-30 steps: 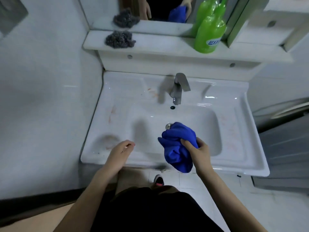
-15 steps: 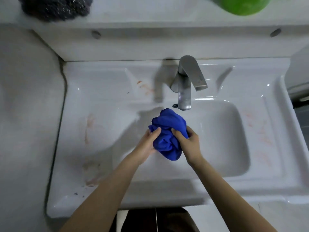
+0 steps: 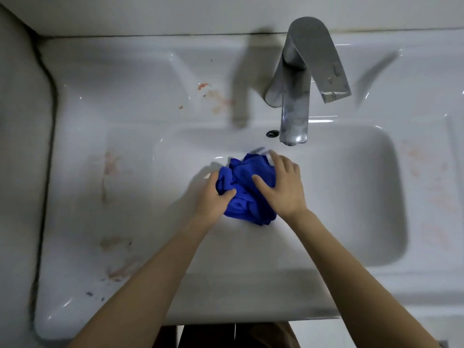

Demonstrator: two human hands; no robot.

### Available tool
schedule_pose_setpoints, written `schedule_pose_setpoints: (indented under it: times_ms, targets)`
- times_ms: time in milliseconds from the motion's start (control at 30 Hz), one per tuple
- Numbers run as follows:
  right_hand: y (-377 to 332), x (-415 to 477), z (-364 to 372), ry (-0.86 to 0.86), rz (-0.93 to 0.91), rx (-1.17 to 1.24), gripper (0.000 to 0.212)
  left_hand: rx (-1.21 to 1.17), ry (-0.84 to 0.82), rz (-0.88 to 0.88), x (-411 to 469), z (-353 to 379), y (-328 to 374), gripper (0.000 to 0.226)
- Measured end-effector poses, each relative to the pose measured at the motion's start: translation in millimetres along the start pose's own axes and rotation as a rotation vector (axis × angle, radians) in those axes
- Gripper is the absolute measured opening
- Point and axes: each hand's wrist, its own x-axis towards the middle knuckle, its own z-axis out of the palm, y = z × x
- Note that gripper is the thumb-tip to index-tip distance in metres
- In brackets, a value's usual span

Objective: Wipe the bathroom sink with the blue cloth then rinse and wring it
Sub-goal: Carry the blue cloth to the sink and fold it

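Below the faucet, my left hand grips the soft, bunched blue cloth, right hand pressing flat; I'd grab its edges.

My white sink fills the frame — the crumpled blue cloth lies in its basin at centre, the steel faucet stands upper right, reddish stains smear the left ledge.
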Motion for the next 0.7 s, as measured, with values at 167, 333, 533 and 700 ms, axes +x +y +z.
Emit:
schedule_pose_setpoints:
  times_ms: [167,333,533,700]
  targets:
    - [1,20,14,-0.273,-0.089,-0.122,0.047,0.002,0.011,0.038,-1,-3,1,0.026]
    - [10,-8,-22,-0.113,0.144,0.226,0.022,-0.069,0.033,0.099,-10,-14,11,0.024]
    - [36,-40,-54,-0.024,0.480,-0.102,0.028,0.076,0.129,0.081,-10,-16,10,0.027]
    - [41,-22,-55,-0.017,0.162,-0.369,0.031,0.223,0.068,0.011,-3,-8,-3,0.026]
